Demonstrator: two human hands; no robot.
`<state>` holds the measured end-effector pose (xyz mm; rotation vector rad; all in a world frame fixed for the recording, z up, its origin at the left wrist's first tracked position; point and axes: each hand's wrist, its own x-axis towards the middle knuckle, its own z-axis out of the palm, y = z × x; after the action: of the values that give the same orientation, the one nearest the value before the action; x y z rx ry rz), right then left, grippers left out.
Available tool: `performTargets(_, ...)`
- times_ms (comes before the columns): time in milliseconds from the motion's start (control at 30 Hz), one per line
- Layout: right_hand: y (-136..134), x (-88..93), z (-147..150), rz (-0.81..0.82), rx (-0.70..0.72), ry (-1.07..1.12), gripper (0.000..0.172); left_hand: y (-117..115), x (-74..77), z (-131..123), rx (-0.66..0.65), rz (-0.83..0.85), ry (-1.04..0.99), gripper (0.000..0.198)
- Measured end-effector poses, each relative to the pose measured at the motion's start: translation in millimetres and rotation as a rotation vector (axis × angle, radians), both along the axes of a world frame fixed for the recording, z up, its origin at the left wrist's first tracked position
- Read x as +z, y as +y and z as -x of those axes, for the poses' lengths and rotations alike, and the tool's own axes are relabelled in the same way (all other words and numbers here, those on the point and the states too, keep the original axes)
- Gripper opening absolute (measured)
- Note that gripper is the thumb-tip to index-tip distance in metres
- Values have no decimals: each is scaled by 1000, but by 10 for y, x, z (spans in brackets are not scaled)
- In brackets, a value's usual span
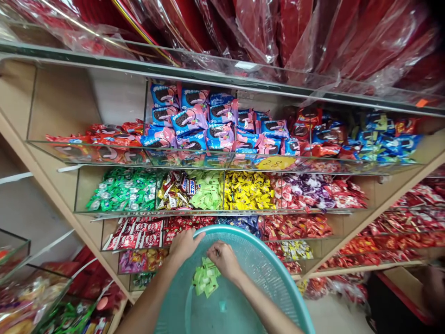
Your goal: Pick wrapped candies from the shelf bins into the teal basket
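Note:
A teal plastic basket (281,264) with a perforated wall fills the lower middle of the view. At its far left rim is my left hand (183,245), closed over the edge with the thumb lying along the top. Inside the basket is my right hand (224,260), its fingers curled together; whatever they hold, if anything, is hidden. Just below those fingers, a small heap of light green wrapped candies (206,278) lies on the basket's bottom. Similar light green candies (207,191) fill a shelf compartment ahead.
Stepped glass-fronted shelves stand ahead, with blue and pink cookie packs (189,118), green candies (123,190), yellow candies (248,191) and red-and-white packets (139,233). A yellow price tag (276,163) hangs at the upper shelf. Plastic-wrapped red items (257,30) lie above. More red packets (410,208) are at right.

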<state>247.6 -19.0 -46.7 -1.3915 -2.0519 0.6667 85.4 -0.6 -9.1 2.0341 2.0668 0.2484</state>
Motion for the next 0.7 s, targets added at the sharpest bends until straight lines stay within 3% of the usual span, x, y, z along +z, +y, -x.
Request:
performTargets(300,-49,78,45,-65,21,-137,16,0,-101,94,10,-5,-13,53)
performTargets(400,-65,203,57,-109,52,-159,16,9,-76,97,16,7,-19,52)
performTargets(500,-46,528,9,-251,91,-186,13,29,-36,103,0,7,-32,51)
performTargets(700,197,1467,-152,-648,46,-467,20,28,-39,177,11,-23,-43,56)
